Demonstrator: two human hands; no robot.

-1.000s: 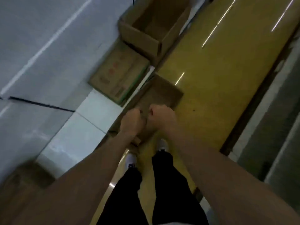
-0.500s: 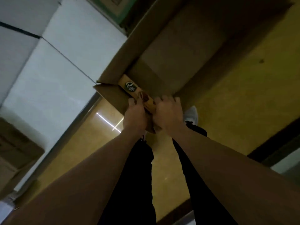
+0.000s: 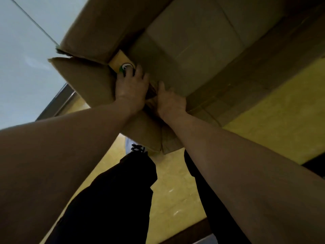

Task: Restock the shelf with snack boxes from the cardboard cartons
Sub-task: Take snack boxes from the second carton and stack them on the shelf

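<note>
Both hands reach into an open carton [image 3: 193, 41] that stands on the yellow floor [image 3: 274, 103] and fills the view from 11 to 2 o'clock. A yellow snack box [image 3: 121, 61] lies in the carton's near corner at 11 o'clock, tucked against the wall under a folded flap [image 3: 84, 76]. The left hand [image 3: 131, 87] rests on the box, its fingers curled over the round logo end, so that grip holds the box. The right hand [image 3: 169, 99] lies just beside it at the carton's near edge; its fingers are hidden, so its grip cannot be told. Black trousers [image 3: 119, 199] and a white shoe [image 3: 135, 147] show at 6 o'clock.
</note>
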